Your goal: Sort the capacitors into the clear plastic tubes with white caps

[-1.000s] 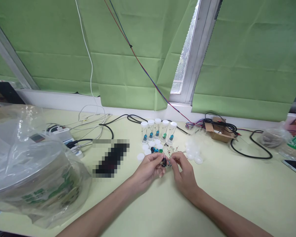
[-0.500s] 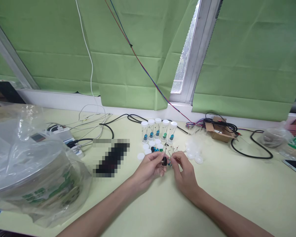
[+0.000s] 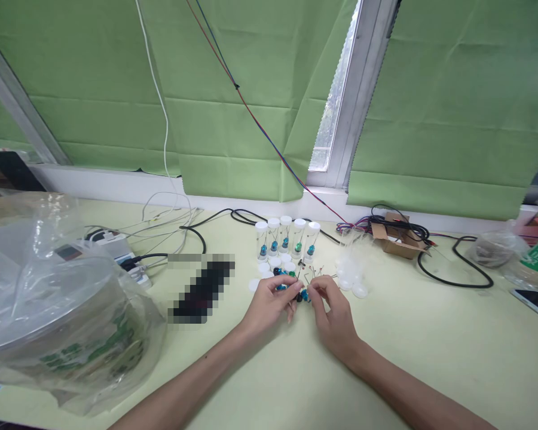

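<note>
Near the middle of the table, my left hand [image 3: 273, 298] is closed, thumb and fingertips pinching a thin metal rod [image 3: 299, 272] that points up and away. My right hand [image 3: 334, 304] curls opposite it, fingertips pressed together; whatever they hold is too small to make out. Blue and black small parts [image 3: 305, 295] show between the two hands. More thin metal stems [image 3: 314, 272] lie just beyond my right fingertips. Behind my left hand are round white caps [image 3: 275, 263] and blue, black and green pieces [image 3: 279, 272], partly hidden by the fingers.
Several clear tubes with white lids [image 3: 286, 239] stand in back, coloured pieces inside. Clear caps and a plastic bag [image 3: 352, 275] lie to their right. A cardboard box with cables [image 3: 399, 239], a phone [image 3: 535, 304], a large bagged tub [image 3: 72, 322] and a power strip [image 3: 134, 269] surround the area.
My left hand has turned slightly, and the black part that showed at its fingertips now appears lower, beside the blue parts. The right hand has barely moved. The view has shifted a little.
</note>
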`<state>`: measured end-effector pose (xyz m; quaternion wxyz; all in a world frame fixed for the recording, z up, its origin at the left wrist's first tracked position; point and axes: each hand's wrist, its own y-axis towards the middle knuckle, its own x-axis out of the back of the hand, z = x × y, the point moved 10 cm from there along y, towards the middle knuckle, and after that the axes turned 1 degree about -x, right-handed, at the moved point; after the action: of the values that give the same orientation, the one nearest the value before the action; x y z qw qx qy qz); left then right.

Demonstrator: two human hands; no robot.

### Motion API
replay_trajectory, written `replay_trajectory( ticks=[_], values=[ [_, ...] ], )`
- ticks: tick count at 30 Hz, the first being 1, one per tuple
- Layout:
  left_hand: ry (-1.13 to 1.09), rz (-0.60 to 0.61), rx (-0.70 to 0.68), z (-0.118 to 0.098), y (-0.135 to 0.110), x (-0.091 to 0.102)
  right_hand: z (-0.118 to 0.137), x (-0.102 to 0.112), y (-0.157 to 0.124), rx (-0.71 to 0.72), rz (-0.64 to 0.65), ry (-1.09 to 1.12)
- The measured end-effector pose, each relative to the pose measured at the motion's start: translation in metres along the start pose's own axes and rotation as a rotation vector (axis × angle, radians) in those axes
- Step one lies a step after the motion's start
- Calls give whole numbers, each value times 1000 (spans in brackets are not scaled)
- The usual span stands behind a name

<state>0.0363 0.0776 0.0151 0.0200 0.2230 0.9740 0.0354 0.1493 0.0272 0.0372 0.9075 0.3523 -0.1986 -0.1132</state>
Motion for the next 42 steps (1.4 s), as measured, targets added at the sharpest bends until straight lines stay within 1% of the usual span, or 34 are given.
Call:
replay_trajectory(
  ticks=[5,11,18,26,32,39,42],
  values=[
    [-6,14,14,3,0,-3,1,0,1,9,-3,3],
    [-87,19,23,7,-1,-4,4,1,2,14,-2,11],
    [-163,6,105,12,-3,-4,5,-1,1,13,12,38],
    [-326,31,177,22,-3,-9,12,0,2,46,9,-9],
    [-490,21,263,31,-5,-14,18,1,1,88,-11,-33],
    [-587,15,299,40,-4,-19,21,2,1,108,-22,-41],
    [-623,33,324,40,-6,-23,22,1,1,99,-10,-19]
  ],
)
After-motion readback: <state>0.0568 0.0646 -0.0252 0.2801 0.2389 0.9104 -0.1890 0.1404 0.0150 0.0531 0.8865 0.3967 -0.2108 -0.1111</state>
